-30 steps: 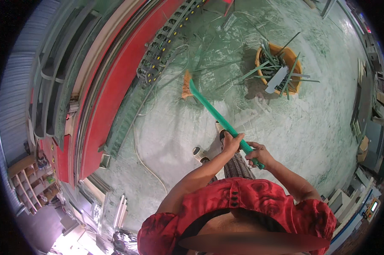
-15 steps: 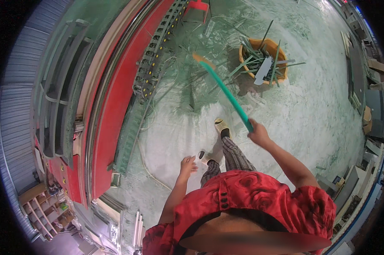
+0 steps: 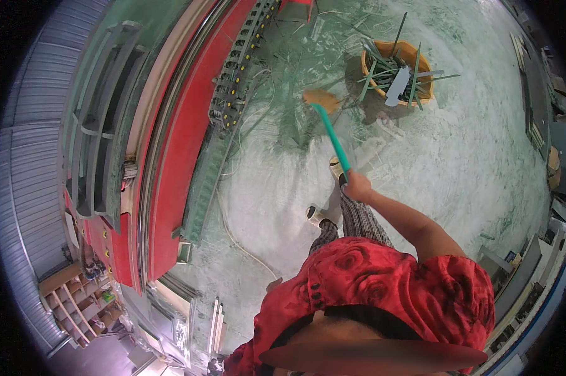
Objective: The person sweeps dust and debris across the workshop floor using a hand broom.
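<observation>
My right hand (image 3: 358,187) is closed round the upper end of a broom's green handle (image 3: 333,138). The broom slants away from me, its fan-shaped, brownish-orange head (image 3: 321,99) low over the dusty green floor. Only a small piece of my left hand (image 3: 274,284) shows beside the red shirt, with its fingers hidden. Beyond the broom, to the right, stands a yellow tub (image 3: 426,70) stuffed with dark strips and a pale flat offcut (image 3: 398,86). Some of its strips stick out over the rim.
A long red machine (image 3: 184,144) with a dark cable chain (image 3: 229,88) runs along the left. A thin hose (image 3: 236,241) curves over the floor beside it. A compartmented wooden shelf (image 3: 76,310) stands at lower left. Panels and boards (image 3: 527,94) line the right side.
The broom has swung lower and nearer, its head now showing broad instead of narrow. My right hand has come inward to the left. My left hand has drawn back against the shirt.
</observation>
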The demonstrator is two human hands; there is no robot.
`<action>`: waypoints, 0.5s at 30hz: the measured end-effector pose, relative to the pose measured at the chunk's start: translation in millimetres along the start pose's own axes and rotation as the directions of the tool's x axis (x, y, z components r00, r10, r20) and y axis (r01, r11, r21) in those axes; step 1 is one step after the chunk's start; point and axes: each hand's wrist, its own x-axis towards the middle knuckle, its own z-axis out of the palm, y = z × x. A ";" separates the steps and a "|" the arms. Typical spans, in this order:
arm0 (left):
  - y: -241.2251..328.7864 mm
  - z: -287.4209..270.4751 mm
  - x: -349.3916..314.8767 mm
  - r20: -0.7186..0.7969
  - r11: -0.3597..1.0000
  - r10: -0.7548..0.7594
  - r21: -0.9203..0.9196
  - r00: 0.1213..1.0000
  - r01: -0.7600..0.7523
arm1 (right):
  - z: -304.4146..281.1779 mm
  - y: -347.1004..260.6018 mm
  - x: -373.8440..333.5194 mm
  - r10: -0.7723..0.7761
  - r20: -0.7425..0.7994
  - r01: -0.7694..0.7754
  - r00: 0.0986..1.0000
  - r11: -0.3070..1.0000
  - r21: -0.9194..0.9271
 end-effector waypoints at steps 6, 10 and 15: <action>-7.4 -13.0 4.8 0.010 0.998 0.066 0.005 0.998 -0.066 | 16.7 2.1 -43.9 -0.092 0.119 0.094 0.989 0.995 -0.013; 3.3 -17.6 9.6 0.042 0.992 0.121 0.035 0.992 -0.123 | 1.3 19.2 -62.3 -0.148 0.121 0.129 0.981 0.980 0.153; 27.1 -30.9 16.5 0.087 0.976 0.187 0.095 0.979 -0.195 | -54.1 52.8 -134.4 -0.022 0.050 0.020 0.998 0.999 0.041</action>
